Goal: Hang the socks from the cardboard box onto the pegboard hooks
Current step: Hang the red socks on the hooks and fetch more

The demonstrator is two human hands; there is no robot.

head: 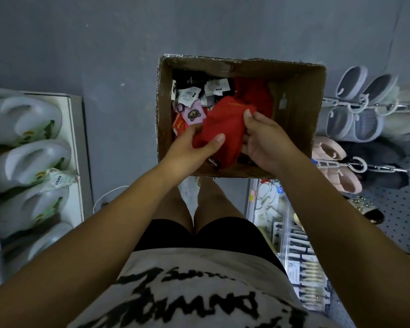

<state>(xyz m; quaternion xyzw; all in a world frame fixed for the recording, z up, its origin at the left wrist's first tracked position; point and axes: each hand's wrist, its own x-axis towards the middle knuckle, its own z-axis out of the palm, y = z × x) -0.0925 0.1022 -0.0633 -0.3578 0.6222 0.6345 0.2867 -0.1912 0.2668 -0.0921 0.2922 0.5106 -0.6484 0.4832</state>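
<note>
Inside the cardboard box (294, 102), left grip (189, 150) and right grip (268, 140) clutch red socks (223, 124), which may snag neighbouring tags (187, 95) when lifted.

Cardboard box (294, 110): brown. Red socks (223, 124): faint gold print. Black socks (187, 80). Tags (217, 87): white, black print. Bear card (193, 114): lilac, brown bear. Floor (104, 43): grey. Slippers (350, 81): pale lavender-grey. Fluffy slippers (329, 150): pink. Shirt (187, 259): off-white, black lettering. Shorts (223, 233): black.

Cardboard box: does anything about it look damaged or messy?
Yes. The cardboard box has a ragged far rim, as if torn, and the socks inside lie in a jumbled heap, tags pointing every way.
</note>
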